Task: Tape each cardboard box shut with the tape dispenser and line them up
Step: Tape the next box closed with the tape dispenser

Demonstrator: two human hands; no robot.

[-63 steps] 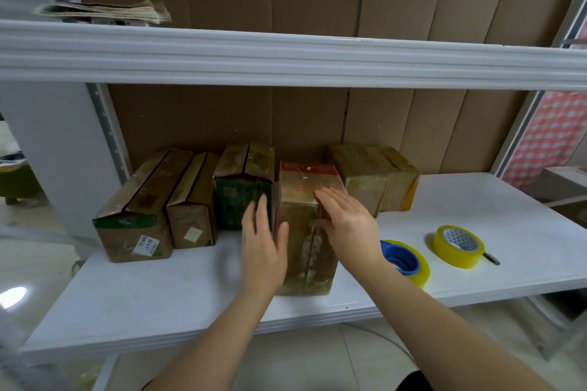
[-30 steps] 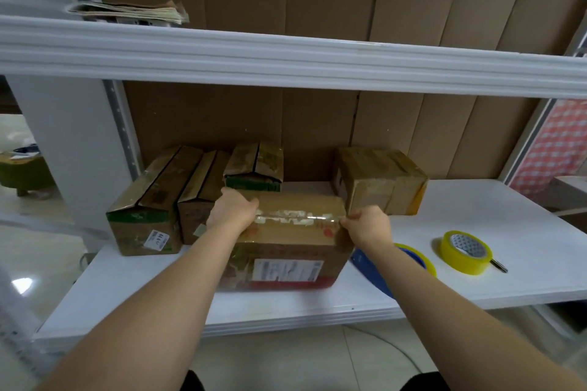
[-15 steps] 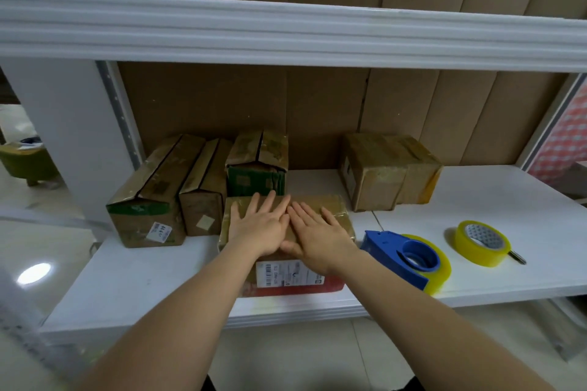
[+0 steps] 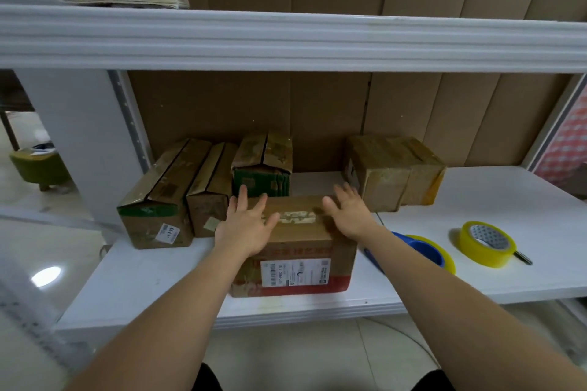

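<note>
A brown cardboard box with a white shipping label and a red band lies at the front of the white shelf. A strip of tape runs across its top. My left hand lies flat on the left part of the top, fingers spread. My right hand lies flat on the right part. The blue tape dispenser with its yellow roll sits just right of the box, partly hidden by my right forearm.
Three boxes stand in a row at the back left, and another box at the back right. A loose yellow tape roll with a pen behind it lies further right. An upper shelf hangs overhead.
The box was turned from lengthwise to crosswise. My hands, side by side in the middle of its top half a second ago, have slid apart toward its left and right ends.
</note>
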